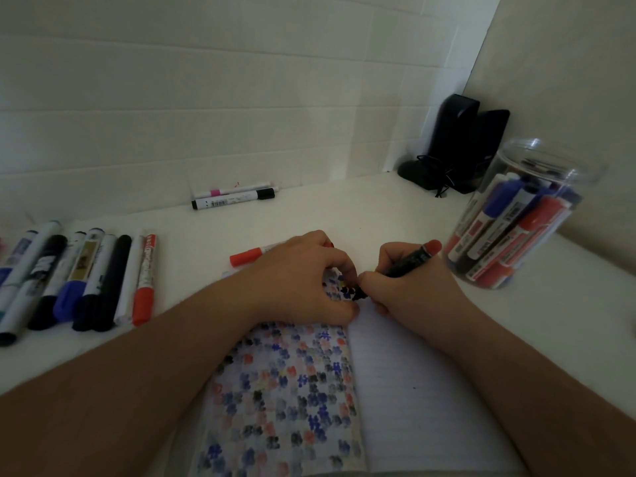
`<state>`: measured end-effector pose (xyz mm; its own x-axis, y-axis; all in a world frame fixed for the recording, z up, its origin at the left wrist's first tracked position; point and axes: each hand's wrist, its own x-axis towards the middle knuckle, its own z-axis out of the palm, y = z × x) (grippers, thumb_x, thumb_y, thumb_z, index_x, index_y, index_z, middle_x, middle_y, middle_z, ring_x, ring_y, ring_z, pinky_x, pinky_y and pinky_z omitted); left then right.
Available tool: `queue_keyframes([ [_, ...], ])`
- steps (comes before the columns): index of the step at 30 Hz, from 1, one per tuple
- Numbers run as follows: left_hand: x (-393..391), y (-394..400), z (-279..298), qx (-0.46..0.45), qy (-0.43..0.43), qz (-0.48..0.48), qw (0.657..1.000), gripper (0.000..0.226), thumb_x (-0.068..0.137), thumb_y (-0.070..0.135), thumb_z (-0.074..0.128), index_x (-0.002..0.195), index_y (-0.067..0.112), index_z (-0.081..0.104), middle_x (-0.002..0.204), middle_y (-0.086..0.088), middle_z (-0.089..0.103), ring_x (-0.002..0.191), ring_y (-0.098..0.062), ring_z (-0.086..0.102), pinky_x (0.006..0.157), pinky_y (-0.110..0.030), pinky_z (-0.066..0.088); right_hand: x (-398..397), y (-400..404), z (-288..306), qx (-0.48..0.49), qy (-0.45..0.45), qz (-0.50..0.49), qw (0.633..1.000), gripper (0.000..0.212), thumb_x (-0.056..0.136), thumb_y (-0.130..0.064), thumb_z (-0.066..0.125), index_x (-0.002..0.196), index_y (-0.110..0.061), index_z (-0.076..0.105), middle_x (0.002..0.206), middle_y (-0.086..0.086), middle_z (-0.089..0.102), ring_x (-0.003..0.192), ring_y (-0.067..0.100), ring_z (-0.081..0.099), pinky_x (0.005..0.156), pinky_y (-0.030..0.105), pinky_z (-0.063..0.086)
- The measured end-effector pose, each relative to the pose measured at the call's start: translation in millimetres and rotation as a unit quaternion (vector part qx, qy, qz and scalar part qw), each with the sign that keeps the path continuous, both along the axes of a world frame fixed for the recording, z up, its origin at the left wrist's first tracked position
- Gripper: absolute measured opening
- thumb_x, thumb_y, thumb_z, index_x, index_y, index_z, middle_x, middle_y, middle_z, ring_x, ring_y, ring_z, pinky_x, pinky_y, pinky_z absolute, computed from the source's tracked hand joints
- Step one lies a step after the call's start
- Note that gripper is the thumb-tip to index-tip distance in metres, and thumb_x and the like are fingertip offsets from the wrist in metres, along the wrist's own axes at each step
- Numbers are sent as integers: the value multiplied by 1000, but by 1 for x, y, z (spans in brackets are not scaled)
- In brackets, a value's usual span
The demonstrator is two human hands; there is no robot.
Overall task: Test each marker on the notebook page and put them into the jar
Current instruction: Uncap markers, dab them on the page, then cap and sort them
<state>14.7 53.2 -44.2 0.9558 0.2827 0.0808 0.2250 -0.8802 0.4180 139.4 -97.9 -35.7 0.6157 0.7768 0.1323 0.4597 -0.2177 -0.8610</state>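
Note:
An open notebook [395, 390] lies in front of me, its left page covered with small red, blue and black marks. My right hand [409, 290] grips a black marker with a red end [414, 258], its tip down on the top of the marked page. My left hand [303, 280] presses down on the notebook's upper left, fingers curled near the tip. A red-capped marker [249, 255] lies behind that hand, partly hidden. At the right stands a clear plastic jar [523, 215] holding several red, blue and black markers.
A row of several markers [79, 280] lies at the left on the white table. Two more markers [234, 196] rest against the tiled back wall. Black speakers with a cable [457, 149] fill the far right corner behind the jar.

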Motion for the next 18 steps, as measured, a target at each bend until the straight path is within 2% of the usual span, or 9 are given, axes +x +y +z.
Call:
queue_keyframes([
  [4,-1,-1,2,0,8,0,1000,42,72,68,68,110,52,59,102,22,42,96,-1,47,84,-29,46,3,1,-2,21,13,-26,999,27,79,-4,74,62,-10,54,58,18,62,45,13,56,49,25,46],
  [8,-1,-1,2,-1,5,-1,1000,44,71,69,66,111,52,59,101,24,42,95,-1,47,84,-29,47,4,2,-5,5,-1,-21,1000,24,79,-9,76,66,-8,56,56,10,62,47,12,58,50,24,48],
  [13,-1,-1,1,-2,2,1,1000,46,70,70,65,112,51,60,103,23,43,96,-1,48,83,-28,46,3,2,-4,2,-9,-16,1000,24,77,-9,75,65,-7,55,54,8,59,47,12,58,49,24,48],
  [16,-2,-2,1,-4,0,1,1000,38,78,65,64,113,50,60,102,22,44,96,0,47,82,-26,45,3,2,-3,-1,9,-12,1000,27,78,-6,74,61,-12,53,51,6,57,46,14,55,48,26,46],
  [18,-4,-2,1,-23,-10,3,1000,23,93,50,55,115,50,59,106,19,46,102,-1,45,84,-26,42,6,1,0,31,77,-29,996,32,82,-3,72,60,-13,52,52,8,55,45,16,52,45,26,43],
])
